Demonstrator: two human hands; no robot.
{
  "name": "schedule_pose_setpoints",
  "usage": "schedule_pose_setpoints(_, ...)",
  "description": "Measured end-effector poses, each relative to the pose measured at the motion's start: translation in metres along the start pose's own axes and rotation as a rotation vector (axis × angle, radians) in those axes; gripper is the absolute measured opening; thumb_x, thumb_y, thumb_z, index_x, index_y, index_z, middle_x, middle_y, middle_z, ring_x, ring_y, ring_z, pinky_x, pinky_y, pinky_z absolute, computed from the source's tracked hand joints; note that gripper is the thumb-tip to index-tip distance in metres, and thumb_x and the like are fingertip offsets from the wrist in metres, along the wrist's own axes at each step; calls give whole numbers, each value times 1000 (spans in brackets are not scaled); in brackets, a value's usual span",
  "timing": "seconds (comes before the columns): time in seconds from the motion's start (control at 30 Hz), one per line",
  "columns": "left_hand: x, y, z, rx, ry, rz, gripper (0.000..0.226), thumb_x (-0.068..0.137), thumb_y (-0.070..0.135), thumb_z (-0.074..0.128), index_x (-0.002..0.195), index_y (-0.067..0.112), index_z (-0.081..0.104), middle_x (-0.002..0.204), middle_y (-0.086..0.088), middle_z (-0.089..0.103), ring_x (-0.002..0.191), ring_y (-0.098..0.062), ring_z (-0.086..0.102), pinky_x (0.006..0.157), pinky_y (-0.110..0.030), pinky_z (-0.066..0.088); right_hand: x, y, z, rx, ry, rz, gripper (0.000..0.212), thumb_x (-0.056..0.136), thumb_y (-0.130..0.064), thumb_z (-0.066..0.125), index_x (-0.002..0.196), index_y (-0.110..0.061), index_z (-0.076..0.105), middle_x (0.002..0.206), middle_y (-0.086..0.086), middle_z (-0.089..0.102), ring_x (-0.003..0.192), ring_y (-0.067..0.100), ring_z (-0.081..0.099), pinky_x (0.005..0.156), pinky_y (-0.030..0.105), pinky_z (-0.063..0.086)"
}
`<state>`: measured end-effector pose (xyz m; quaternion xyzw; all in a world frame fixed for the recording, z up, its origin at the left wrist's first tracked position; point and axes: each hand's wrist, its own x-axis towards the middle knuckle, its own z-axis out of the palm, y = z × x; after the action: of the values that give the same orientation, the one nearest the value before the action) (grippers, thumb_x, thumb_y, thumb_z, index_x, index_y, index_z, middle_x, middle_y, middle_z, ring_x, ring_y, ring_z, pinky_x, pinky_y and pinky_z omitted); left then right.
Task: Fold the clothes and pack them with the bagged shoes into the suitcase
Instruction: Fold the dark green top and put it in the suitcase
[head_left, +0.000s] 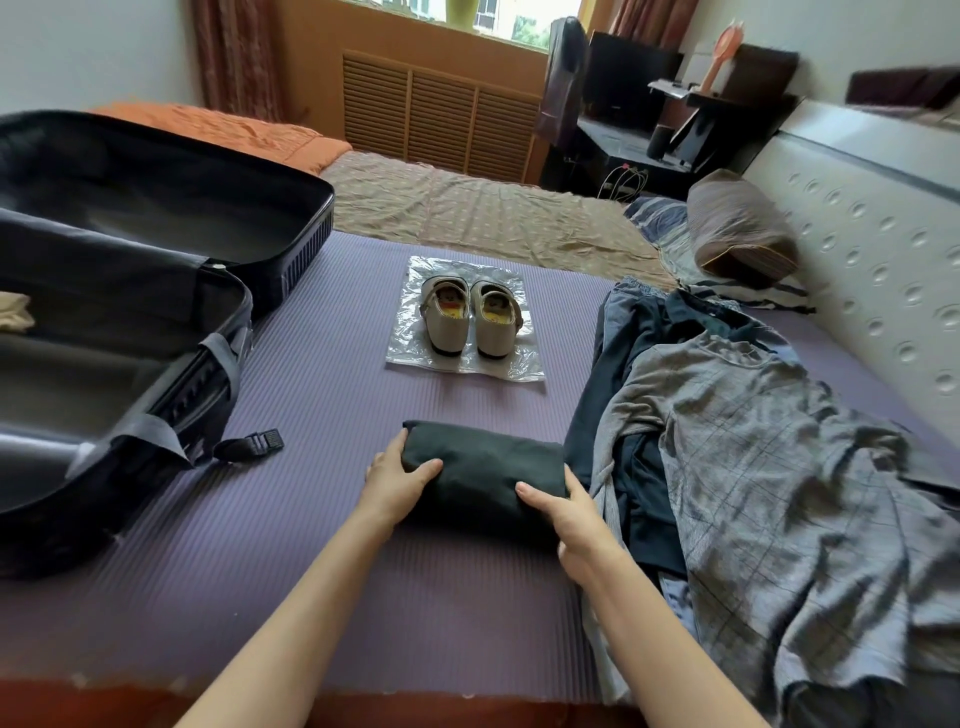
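A folded black garment (485, 475) lies on the purple mat in front of me. My left hand (397, 480) grips its left end, thumb on top. Its right end is held the same way by my right hand (569, 519). A pair of beige shoes (470, 322) stands on a flat clear plastic bag (511, 366) farther back on the mat. The black suitcase (130, 332) lies open at the left, with a beige item (15, 312) inside at its left edge. A heap of unfolded clothes (753, 467), grey checked shirt on top, sprawls at the right.
A loose strap buckle (260, 444) from the suitcase lies on the purple mat (322, 519). A brown pillow (737, 228) leans by the white headboard (872, 249) at the right. Beyond the mat are a tan sheet, an orange blanket and a dark desk by the window.
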<state>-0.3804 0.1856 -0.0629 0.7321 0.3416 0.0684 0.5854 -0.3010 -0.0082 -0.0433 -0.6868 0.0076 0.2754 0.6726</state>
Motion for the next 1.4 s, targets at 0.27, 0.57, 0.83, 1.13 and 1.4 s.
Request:
schedule_pose_setpoints(0.27,-28,10,-28,-210,48,83,65,77,5,74,135,13,47,121,-7,60,111,-21,57,95,-30,44,-21,-7,16,65,10,-37,54,75,12,68,123,-8,58,108,13,70,96,24,67,79,28,54)
schedule_pose_setpoints(0.57,-70,36,-133,-442,164,204,66,78,-6,69,137,13,44,114,-6,59,102,-17,58,86,-26,44,-59,-50,103,77,-192,-197,48,78,8,67,118,-17,59,110,11,69,101,27,67,81,33,55)
schedule_pose_setpoints(0.83,-77,41,-302,-410,411,301,64,75,-5,71,133,13,49,115,-7,61,107,-18,57,93,-26,43,-74,-87,271,111,-381,-243,50,76,11,67,119,-10,58,113,12,68,103,29,65,90,40,53)
schedule_pose_setpoints(1.13,-22,6,-482,-257,640,232,64,73,-8,71,130,15,54,124,-2,58,114,-17,55,100,-30,42,-42,-73,473,24,-528,-231,58,75,7,70,125,-19,55,107,6,70,103,25,66,98,44,49)
schedule_pose_setpoints(1.4,58,-12,-575,-113,683,186,59,74,-15,65,128,9,57,117,-10,63,100,-18,55,89,-26,38,14,-51,605,-39,-459,-185,78,76,-6,74,143,-21,37,132,5,50,116,19,54,104,37,43)
